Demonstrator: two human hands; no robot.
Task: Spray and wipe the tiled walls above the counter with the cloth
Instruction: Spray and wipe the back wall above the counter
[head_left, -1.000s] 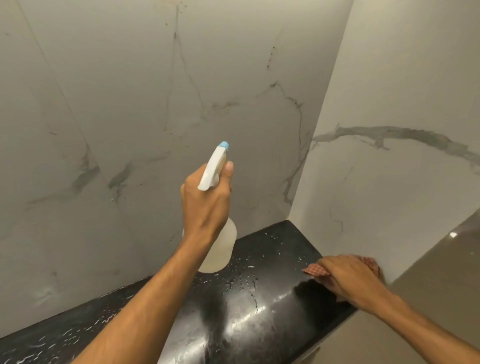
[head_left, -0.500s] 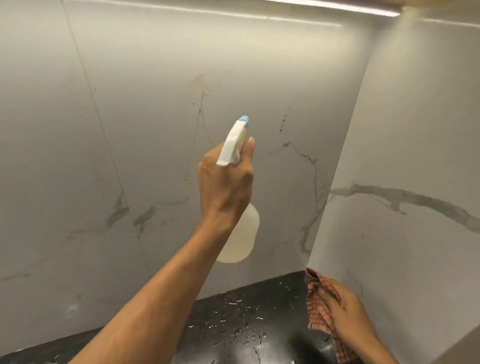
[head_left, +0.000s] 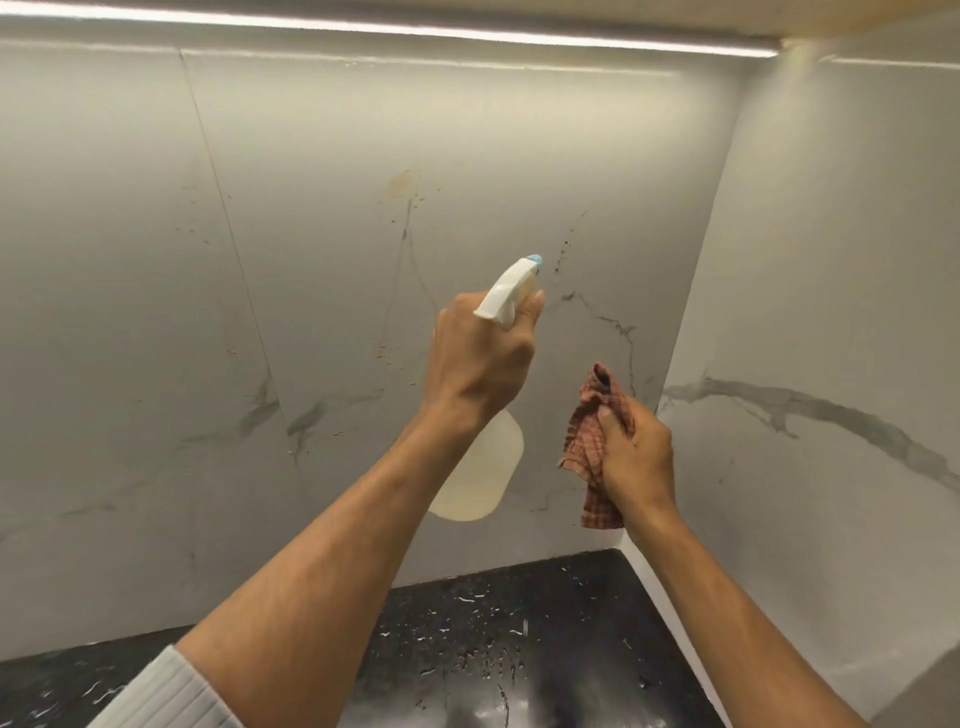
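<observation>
My left hand (head_left: 480, 358) grips a white spray bottle (head_left: 480, 480) by its neck, the blue-tipped nozzle aimed at the back tiled wall (head_left: 322, 218). That wall is pale marble-look tile with a brownish stain (head_left: 402, 183) and dark drip marks near its middle. My right hand (head_left: 636, 452) is raised beside the bottle, closed on a bunched red checked cloth (head_left: 589, 439). The cloth hangs in the air close to the corner where the back wall meets the right tiled wall (head_left: 831, 260).
A black polished counter (head_left: 519, 623) with water droplets runs below the walls. A lit light strip (head_left: 415, 28) lines the underside of a cabinet overhead. A white ribbed sleeve (head_left: 161, 696) shows at the lower left.
The view has tilted upward. My right hand lifted the cloth off the counter to chest height beside the bottle. The left hand kept the spray bottle raised toward the wall.
</observation>
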